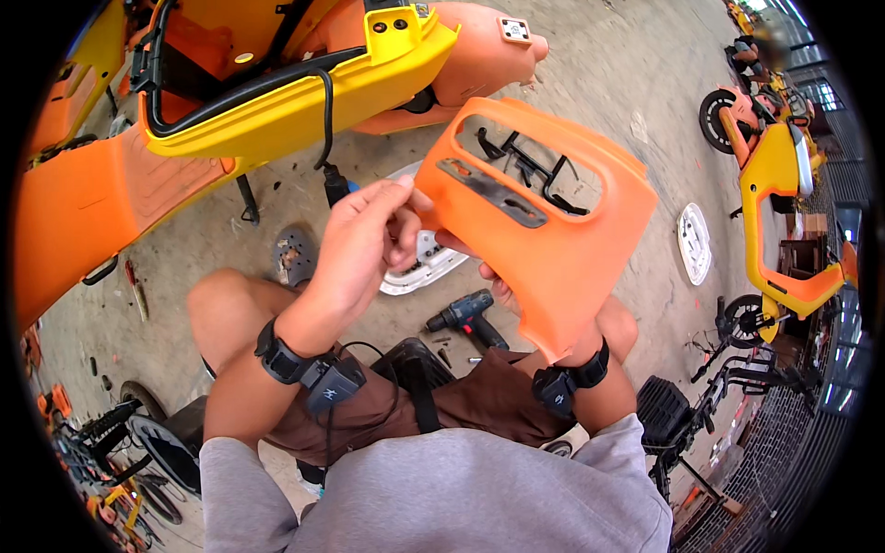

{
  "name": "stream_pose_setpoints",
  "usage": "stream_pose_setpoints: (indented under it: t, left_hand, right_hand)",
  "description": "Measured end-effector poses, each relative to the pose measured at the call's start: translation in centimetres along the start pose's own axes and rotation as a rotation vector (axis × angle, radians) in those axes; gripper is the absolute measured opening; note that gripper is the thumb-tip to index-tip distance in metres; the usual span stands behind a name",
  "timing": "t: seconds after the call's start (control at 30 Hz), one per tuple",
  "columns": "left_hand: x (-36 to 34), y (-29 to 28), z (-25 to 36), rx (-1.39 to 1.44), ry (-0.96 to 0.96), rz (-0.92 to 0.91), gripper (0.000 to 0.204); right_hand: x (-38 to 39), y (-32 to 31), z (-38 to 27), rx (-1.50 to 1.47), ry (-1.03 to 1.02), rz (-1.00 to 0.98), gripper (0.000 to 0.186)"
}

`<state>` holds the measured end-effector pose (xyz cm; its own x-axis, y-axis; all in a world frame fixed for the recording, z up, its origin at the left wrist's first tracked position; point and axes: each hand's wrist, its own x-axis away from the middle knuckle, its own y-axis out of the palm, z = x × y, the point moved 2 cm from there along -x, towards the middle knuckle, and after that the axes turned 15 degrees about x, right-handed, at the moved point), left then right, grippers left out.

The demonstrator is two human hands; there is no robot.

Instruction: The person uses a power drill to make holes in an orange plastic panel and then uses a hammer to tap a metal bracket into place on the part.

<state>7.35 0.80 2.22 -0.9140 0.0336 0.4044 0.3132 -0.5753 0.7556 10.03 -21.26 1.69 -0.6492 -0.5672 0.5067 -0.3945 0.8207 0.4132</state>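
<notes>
Orange-yellow scooter (277,101) up top, frame stripped. Orange panel (544,217) held chest-high over knees. Left hand (355,253) pinching panel's left edge, fingers closed. Right hand (502,290) underneath, mostly hidden, gripping. White cover (419,263), drill (466,318) on floor below.

Orange panel (553,230): smooth moulded plastic, slight sheen. Scooter body (304,101): glossy yellow plastic. Floor (608,74): rough, matt concrete. Sleeves (479,498): soft grey cloth.

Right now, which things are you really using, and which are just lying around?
In use:
orange panel
left hand
right hand

Lying about:
drill
white cover
white panel
parked scooter
</notes>
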Motion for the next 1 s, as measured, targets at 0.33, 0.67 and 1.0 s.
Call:
stream_pose_setpoints:
  t: [0.33, 0.67, 1.0]
  left_hand:
    - [-0.1, -0.6, -0.8, -0.100, -0.011, 0.038, 0.028]
    - [-0.1, -0.5, -0.7, -0.117, 0.011, 0.024, 0.027]
    - [0.1, -0.4, -0.7, -0.368, 0.088, -0.066, 0.032]
  right_hand:
    - [0.7, 0.1, -0.5, -0.066, -0.029, -0.031, 0.049]
    - [0.1, -0.3, 0.1, -0.466, -0.005, -0.288, 0.047]
    - [-1.6, -0.7, 1.3, -0.228, -0.087, 0.002, 0.058]
